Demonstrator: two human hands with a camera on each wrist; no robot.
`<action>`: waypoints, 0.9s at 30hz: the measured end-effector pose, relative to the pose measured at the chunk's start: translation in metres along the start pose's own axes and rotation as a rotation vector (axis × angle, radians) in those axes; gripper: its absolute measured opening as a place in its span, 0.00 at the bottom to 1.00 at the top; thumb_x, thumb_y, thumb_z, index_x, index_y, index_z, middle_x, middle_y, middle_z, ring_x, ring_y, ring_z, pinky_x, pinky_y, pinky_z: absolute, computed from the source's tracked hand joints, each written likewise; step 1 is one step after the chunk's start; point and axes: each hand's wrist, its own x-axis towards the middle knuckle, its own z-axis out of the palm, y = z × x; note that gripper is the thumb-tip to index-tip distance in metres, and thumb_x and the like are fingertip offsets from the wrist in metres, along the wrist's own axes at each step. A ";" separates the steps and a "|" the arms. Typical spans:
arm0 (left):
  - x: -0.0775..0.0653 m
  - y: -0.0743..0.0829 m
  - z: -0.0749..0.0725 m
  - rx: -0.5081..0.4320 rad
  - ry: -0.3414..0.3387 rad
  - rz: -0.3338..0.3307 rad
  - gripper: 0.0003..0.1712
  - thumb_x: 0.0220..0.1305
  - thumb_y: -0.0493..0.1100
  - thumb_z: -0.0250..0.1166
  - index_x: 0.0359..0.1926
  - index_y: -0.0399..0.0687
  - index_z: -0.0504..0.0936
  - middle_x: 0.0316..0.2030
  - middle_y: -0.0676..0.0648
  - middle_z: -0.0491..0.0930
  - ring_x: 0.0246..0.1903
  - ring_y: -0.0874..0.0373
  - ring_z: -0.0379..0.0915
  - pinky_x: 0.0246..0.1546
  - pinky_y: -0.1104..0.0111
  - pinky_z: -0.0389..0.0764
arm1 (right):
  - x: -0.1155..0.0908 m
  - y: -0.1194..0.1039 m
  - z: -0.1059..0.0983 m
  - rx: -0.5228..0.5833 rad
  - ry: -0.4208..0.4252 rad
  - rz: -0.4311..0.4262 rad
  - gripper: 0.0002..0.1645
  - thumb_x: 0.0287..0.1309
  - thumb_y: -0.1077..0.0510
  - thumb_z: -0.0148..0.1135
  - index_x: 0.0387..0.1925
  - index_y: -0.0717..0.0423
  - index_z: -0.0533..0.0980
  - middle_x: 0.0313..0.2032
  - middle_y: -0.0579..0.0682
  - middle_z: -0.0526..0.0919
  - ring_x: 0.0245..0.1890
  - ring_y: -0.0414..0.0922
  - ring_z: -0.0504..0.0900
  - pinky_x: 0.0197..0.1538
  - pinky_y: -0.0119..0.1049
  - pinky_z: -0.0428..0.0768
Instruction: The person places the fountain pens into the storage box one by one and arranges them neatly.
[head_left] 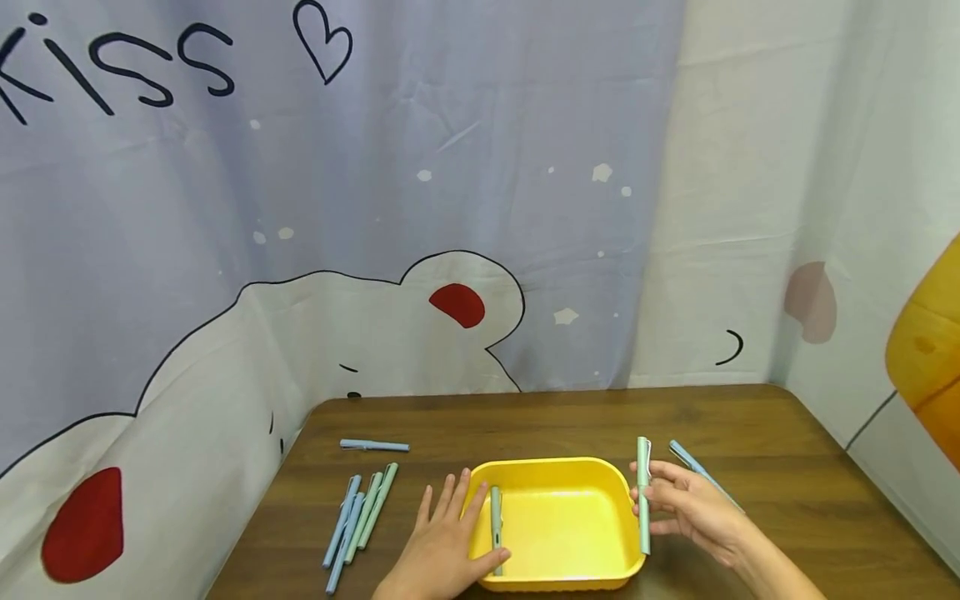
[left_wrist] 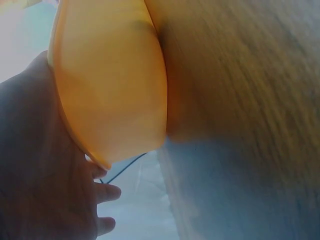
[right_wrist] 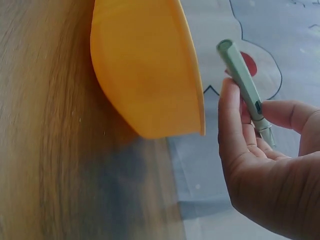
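Observation:
My right hand (head_left: 693, 512) pinches a light green pen (head_left: 643, 496) between thumb and fingers, just beside the right rim of a yellow tray (head_left: 562, 577). The right wrist view shows this pen (right_wrist: 242, 80) raised above the tabletop, with its clip end lower in the hand. Across the left rim of the tray lies my left hand (head_left: 442, 542), its fingers spread and straight. Another green pen (head_left: 497, 521) is inside the tray along the left wall, partly behind the left thumb. In the left wrist view the hand (left_wrist: 55, 150) rests against the tray's edge.
Left of the tray, blue pens (head_left: 342, 521) and green pens (head_left: 378, 504) lie side by side on the brown wooden table (head_left: 525, 425). One blue pen (head_left: 375, 446) lies behind them; another blue pen (head_left: 693, 462) lies beyond my right hand. A printed curtain (head_left: 450, 167) hangs behind the table.

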 end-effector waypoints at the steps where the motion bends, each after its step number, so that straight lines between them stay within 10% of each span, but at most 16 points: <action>1: 0.000 0.000 0.000 -0.003 0.004 0.001 0.51 0.56 0.79 0.42 0.73 0.58 0.48 0.73 0.47 0.37 0.72 0.45 0.33 0.65 0.39 0.35 | 0.001 -0.001 0.002 -0.012 0.001 -0.002 0.29 0.66 0.60 0.50 0.65 0.65 0.56 0.49 0.62 0.75 0.50 0.57 0.77 0.50 0.55 0.77; 27: -0.002 0.001 -0.003 -0.023 0.016 0.020 0.51 0.56 0.78 0.42 0.73 0.55 0.50 0.73 0.45 0.41 0.71 0.43 0.35 0.64 0.38 0.37 | 0.019 -0.004 0.035 0.101 -0.068 0.018 0.29 0.64 0.62 0.51 0.64 0.60 0.56 0.41 0.51 0.73 0.41 0.46 0.78 0.46 0.47 0.80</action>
